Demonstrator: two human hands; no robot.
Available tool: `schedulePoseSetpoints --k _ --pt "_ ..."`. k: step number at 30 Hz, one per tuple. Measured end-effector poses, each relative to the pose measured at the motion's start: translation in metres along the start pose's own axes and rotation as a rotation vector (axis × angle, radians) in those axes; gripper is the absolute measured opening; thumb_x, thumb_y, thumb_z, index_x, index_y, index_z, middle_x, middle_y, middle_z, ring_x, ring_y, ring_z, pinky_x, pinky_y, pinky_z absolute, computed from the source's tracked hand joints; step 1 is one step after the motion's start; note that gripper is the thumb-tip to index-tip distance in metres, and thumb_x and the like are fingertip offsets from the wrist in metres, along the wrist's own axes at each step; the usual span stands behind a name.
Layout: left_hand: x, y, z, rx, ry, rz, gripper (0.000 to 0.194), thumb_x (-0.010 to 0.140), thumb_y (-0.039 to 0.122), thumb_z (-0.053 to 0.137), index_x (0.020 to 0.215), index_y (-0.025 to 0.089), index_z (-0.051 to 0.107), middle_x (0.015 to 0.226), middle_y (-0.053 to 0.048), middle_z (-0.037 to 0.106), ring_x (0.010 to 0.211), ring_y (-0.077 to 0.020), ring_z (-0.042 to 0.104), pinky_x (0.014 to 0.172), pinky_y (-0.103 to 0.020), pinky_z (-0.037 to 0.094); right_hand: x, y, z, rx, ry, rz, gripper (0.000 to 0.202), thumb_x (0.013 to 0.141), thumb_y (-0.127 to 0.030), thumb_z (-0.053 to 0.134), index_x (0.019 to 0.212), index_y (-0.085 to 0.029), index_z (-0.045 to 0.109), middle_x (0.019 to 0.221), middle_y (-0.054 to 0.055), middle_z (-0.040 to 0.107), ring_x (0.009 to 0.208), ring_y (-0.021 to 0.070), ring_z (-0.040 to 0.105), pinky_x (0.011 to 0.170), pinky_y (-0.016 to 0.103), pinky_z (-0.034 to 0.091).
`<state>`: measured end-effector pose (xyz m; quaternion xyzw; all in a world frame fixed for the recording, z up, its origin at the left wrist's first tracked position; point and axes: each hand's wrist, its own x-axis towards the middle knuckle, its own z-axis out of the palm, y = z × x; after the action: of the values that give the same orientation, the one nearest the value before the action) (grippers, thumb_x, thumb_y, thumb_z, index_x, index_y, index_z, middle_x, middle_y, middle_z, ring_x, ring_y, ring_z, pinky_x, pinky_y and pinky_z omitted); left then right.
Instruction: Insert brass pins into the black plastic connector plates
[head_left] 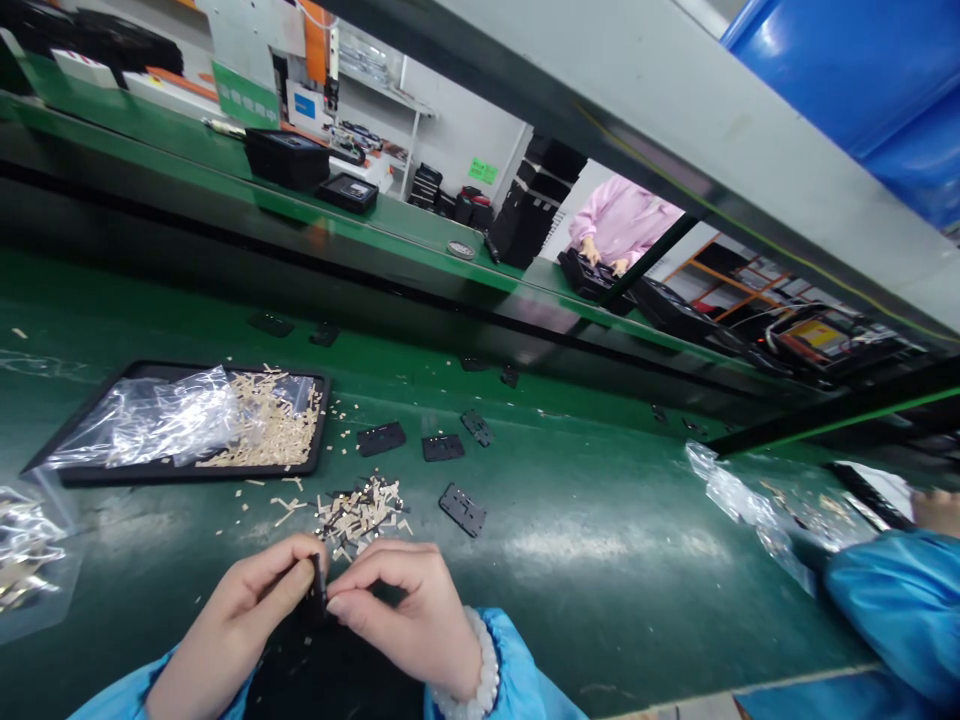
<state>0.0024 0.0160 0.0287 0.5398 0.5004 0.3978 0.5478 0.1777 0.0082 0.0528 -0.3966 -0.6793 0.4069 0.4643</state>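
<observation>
upright, black plate [318, 588] pinched in left hand [251, 610], right hand [409, 610] touching.

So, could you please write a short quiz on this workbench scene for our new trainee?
1. True or false: the left hand holds a thin black plate edge-on to the camera.

2. Multiple choice: what lies in the black rectangular tray along with the clear plastic bags?
a) coiled red wires
b) small beige strips
c) round white caps

3. Fill in the blank: the bracelet of pale round beads is worn on the ____ wrist.

Key: 1 true; 2 b; 3 right.
</observation>
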Motion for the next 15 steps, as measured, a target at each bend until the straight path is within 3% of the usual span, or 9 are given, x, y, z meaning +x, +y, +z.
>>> schedulePoseSetpoints --k 5,10,12,15 --pt "0.007 0.004 -0.008 0.152 -0.027 0.084 0.046 0.077 0.066 0.06 0.059 0.025 0.065 0.056 0.0 0.062 0.054 -0.0176 0.059 0.053 -0.023 0.049 -0.002 -0.003 -0.002 -0.089 -0.027 0.018 0.015 0.084 -0.025 0.069 0.073 -0.018 0.076 0.063 0.002 0.072 0.054 0.0134 0.064 0.056 0.021 0.053" --pt "0.004 -0.007 -0.01 0.13 -0.033 0.009 0.039 0.079 0.062 0.062 0.07 0.025 0.07 0.066 0.0 0.067 0.064 -0.0192 0.06 0.063 -0.024 0.05 -0.003 -0.001 0.005 -0.091 0.03 0.121 0.014 0.077 -0.016 0.066 0.064 -0.019 0.071 0.055 -0.002 0.063 0.052 0.011 0.056 0.055 0.02 0.048" --pt "0.003 -0.012 -0.008 0.043 -0.025 -0.023 0.041 0.08 0.062 0.062 0.065 0.024 0.066 0.062 0.0 0.062 0.061 -0.0177 0.054 0.061 -0.024 0.047 -0.003 0.002 0.009 0.019 0.029 0.235 0.016 0.078 -0.02 0.065 0.062 -0.018 0.068 0.056 -0.001 0.061 0.052 0.0107 0.057 0.055 0.021 0.048" --pt "0.002 -0.013 -0.004 -0.097 -0.072 -0.074 0.045 0.081 0.064 0.06 0.063 0.023 0.063 0.061 0.001 0.058 0.062 -0.0175 0.051 0.06 -0.025 0.044 -0.003 0.008 0.013 0.344 -0.021 0.467 0.027 0.079 -0.04 0.07 0.067 -0.017 0.064 0.06 -0.001 0.06 0.049 0.0094 0.059 0.05 0.019 0.047"
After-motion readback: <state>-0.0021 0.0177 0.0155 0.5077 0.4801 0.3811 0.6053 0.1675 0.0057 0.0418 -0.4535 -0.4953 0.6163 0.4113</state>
